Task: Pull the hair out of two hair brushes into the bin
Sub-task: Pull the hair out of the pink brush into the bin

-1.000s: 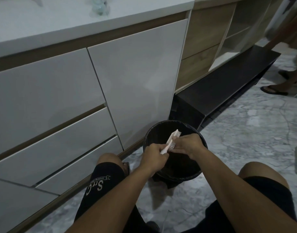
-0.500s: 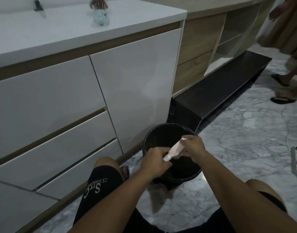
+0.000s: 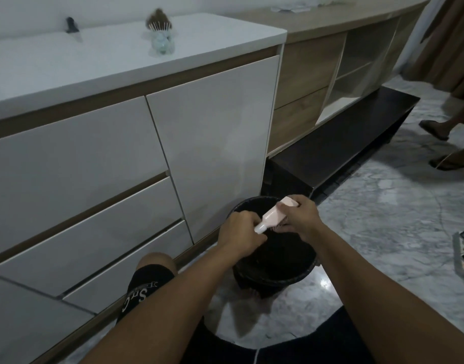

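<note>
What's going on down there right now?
Both hands, left and right, on pink brush over black bin. Second brush waits on counter. Nothing blocking.

The brush (image 3: 274, 216), bristles up over the bin (image 3: 273, 258) a second ago, now lies turned with its pale pink back up and bristles facing down into the bin. The right hand (image 3: 299, 218) now covers its head from above instead of pinching at the bristles. The left hand (image 3: 240, 236) grips lower, leaving the handle tip showing.

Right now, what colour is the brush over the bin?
Pale pink brush, seen in the head view.
</note>
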`<state>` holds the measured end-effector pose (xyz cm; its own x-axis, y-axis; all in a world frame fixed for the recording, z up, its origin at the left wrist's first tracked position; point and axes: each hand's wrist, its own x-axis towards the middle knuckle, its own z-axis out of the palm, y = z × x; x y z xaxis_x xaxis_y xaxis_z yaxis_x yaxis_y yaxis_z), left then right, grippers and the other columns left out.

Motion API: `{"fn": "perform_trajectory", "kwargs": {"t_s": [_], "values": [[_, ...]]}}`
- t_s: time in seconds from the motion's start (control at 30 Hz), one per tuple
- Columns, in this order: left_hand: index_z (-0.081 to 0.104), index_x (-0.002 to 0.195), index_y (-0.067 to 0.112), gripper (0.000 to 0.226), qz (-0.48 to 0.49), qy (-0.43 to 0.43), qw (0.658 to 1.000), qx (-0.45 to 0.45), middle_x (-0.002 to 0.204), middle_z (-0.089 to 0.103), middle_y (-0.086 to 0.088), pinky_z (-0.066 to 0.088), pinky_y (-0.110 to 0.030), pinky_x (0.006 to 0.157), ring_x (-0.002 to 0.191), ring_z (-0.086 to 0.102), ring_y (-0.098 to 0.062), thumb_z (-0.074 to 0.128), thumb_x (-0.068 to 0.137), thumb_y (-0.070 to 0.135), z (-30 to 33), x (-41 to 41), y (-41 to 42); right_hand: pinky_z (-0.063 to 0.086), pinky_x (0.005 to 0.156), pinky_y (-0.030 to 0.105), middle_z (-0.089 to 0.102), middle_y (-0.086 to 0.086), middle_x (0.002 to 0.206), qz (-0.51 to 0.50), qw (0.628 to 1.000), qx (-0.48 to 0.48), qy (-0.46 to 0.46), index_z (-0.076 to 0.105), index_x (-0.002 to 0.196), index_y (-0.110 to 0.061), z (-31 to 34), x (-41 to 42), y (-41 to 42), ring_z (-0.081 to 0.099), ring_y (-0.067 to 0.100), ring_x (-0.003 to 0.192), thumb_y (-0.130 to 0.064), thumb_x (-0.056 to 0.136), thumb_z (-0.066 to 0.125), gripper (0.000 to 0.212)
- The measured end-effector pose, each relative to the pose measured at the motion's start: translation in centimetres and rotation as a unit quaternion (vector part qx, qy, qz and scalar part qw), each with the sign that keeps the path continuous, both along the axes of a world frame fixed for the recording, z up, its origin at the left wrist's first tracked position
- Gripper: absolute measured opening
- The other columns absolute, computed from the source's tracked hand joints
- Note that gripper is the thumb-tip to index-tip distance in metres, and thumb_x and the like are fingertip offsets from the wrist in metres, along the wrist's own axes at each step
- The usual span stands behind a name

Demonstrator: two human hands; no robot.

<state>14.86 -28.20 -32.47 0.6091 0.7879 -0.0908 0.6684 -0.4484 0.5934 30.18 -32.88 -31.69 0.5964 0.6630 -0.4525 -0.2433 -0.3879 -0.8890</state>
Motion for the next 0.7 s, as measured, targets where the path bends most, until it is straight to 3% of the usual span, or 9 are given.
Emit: {"fn": "perform_trajectory", "kwargs": {"t_s": [0.1, 0.17, 0.23, 0.37, 0.47, 0.53, 0.63, 0.7], "values": [[0.073, 0.107, 0.018, 0.027, -0.001, 0.023, 0.999, -0.025, 0.097, 0.075, -0.007, 0.050, -0.032, 0.067, 0.086, 0.070, -0.024, 0.071, 0.082, 0.029, 0.5, 0.1, 0.4, 0.057, 0.056, 0.039, 0.054, 0.014, 0.109, -0.050, 0.998, -0.012, 0.035, 0.051, 0.115, -0.012, 0.6, 0.8, -0.2, 0.059, 0.032, 0.094, -0.025, 0.099, 0.053, 0.020], [0.070, 0.109, 0.013, 0.026, 0.008, 0.001, 0.994, -0.113, 0.086, 0.076, -0.009, 0.056, -0.033, 0.060, 0.066, 0.072, -0.023, 0.063, 0.089, 0.029, 0.5, 0.3, 0.6, 0.059, 0.072, 0.047, 0.060, 0.014, 0.107, -0.005, 0.994, 0.013, 0.107, 0.052, 0.109, -0.011, 0.8, 1.1, -0.7, 0.063, 0.034, 0.100, -0.031, 0.097, 0.057, 0.024], [0.060, 0.117, 0.005, 0.030, -0.001, -0.027, 0.976, -0.214, 0.081, 0.073, -0.010, 0.051, -0.029, 0.046, 0.048, 0.064, -0.018, 0.054, 0.096, 0.025, 0.6, 0.4, 0.3, 0.058, 0.080, 0.050, 0.063, 0.017, 0.112, 0.061, 0.985, 0.038, 0.155, 0.055, 0.109, -0.010, 0.5, 0.9, -1.3, 0.065, 0.035, 0.102, -0.023, 0.092, 0.065, 0.024], [0.039, 0.106, 0.012, 0.016, -0.010, -0.051, 0.950, -0.308, 0.085, 0.069, -0.011, 0.043, -0.025, 0.040, 0.043, 0.057, -0.013, 0.044, 0.102, 0.026, 0.7, -0.1, -1.1, 0.058, 0.084, 0.048, 0.068, 0.021, 0.110, 0.083, 0.982, 0.063, 0.159, 0.059, 0.116, -0.002, -0.7, 0.1, -2.0, 0.070, 0.033, 0.096, -0.011, 0.088, 0.068, 0.031], [0.043, 0.104, 0.011, 0.015, -0.001, -0.065, 0.935, -0.349, 0.095, 0.069, -0.017, 0.045, -0.026, 0.042, 0.046, 0.058, -0.015, 0.042, 0.102, 0.026, 0.8, -0.8, -1.1, 0.060, 0.076, 0.044, 0.068, 0.020, 0.107, 0.037, 0.993, 0.025, 0.108, 0.061, 0.103, -0.005, -1.2, -0.2, -2.1, 0.070, 0.035, 0.095, -0.026, 0.090, 0.067, 0.025], [0.050, 0.107, 0.009, 0.020, 0.009, -0.060, 0.937, -0.344, 0.091, 0.067, -0.015, 0.048, -0.029, 0.043, 0.049, 0.059, -0.017, 0.051, 0.098, 0.027, 0.6, -1.2, -0.9, 0.060, 0.068, 0.041, 0.068, 0.019, 0.102, 0.006, 0.996, -0.012, 0.087, 0.060, 0.101, -0.005, -1.4, -0.2, -2.1, 0.070, 0.034, 0.092, -0.034, 0.092, 0.063, 0.030], [0.053, 0.109, 0.013, 0.029, 0.018, -0.047, 0.943, -0.329, 0.083, 0.066, -0.012, 0.050, -0.028, 0.043, 0.051, 0.062, -0.018, 0.069, 0.088, 0.024, -0.1, -1.7, -1.1, 0.058, 0.065, 0.039, 0.066, 0.018, 0.103, 0.007, 0.996, -0.035, 0.080, 0.058, 0.106, -0.004, -1.6, -0.4, -2.2, 0.067, 0.031, 0.088, -0.034, 0.094, 0.059, 0.033], [0.053, 0.105, 0.013, 0.023, 0.034, -0.054, 0.946, -0.319, 0.080, 0.067, -0.014, 0.051, -0.030, 0.043, 0.048, 0.063, -0.018, 0.068, 0.088, 0.019, -0.7, -1.9, -1.3, 0.059, 0.069, 0.041, 0.064, 0.020, 0.111, 0.010, 0.994, -0.029, 0.106, 0.055, 0.116, -0.004, -1.9, -0.5, -2.1, 0.067, 0.034, 0.093, -0.035, 0.095, 0.058, 0.037]]}}
